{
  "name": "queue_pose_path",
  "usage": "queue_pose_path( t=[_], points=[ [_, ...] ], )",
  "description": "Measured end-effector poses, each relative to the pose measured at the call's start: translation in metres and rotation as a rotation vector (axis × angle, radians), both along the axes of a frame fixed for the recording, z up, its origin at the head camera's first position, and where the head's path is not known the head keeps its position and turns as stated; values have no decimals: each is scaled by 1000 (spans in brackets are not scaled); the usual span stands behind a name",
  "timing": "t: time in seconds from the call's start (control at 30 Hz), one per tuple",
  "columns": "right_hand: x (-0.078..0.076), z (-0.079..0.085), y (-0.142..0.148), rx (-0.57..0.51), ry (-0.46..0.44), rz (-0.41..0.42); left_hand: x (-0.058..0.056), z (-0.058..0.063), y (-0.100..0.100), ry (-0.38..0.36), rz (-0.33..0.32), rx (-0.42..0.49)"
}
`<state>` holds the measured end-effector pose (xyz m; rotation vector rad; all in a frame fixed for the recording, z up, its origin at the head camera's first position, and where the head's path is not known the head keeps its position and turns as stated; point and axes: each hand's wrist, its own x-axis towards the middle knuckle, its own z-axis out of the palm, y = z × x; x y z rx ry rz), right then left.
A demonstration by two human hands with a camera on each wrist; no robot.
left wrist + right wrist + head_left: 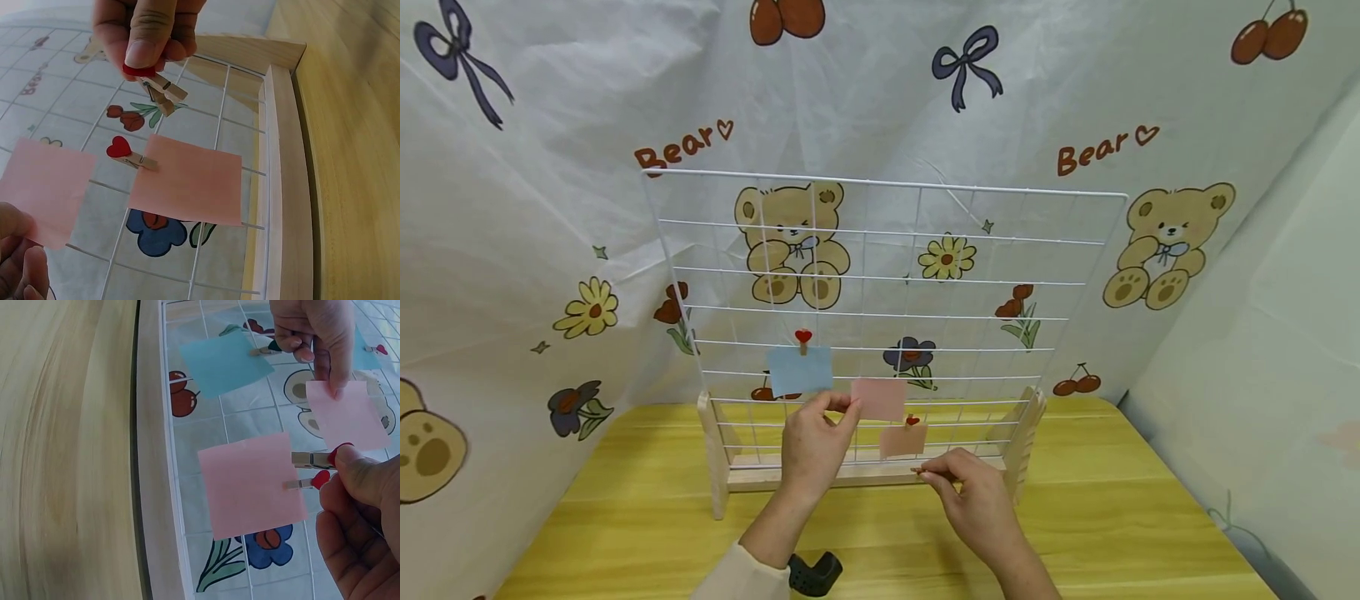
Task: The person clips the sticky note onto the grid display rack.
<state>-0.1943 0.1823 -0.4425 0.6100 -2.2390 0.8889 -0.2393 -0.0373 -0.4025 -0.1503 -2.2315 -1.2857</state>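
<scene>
My left hand (820, 442) holds a pink paper note (878, 398) by its edge, upright against the white wire grid (883, 180). Lower and to the right, my right hand (981, 504) pinches a small wooden clothespin (164, 94) with a red heart, its wooden ends spread. Between the hands, a salmon-pink note (901, 442) hangs on the grid from a red-heart clothespin (128, 153). A blue note (800, 371) hangs at upper left from another heart clothespin (803, 340). The right wrist view also shows a lower blue note (225, 365) with a dark-topped clip.
The grid stands in a wooden base (857, 477) with side posts on a yellow wood-grain table (1075, 517). Behind it hangs a white cloth (865, 108) printed with bears and flowers. A black curved object (815, 575) shows beside the left sleeve.
</scene>
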Motion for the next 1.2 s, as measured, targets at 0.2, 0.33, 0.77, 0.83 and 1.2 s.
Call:
queue_pose_path(
  t=[0.2, 0.33, 0.77, 0.83, 1.2],
  points=[
    [-2, 3, -4, -20, 53, 15, 0, -1, -1, 10, -6, 5],
    [-2, 9, -8, -25, 73, -20, 0, -1, -1, 21, -7, 4],
    [-19, 52, -28, -33, 154, -44, 0, -1, -2, 23, -10, -11],
    [-24, 61, -31, -25, 165, -44, 0, -1, -2, 21, -10, -11],
    [-39, 93, -42, 42, 127, -109, -2, 3, -4, -6, -2, -24]
  ],
)
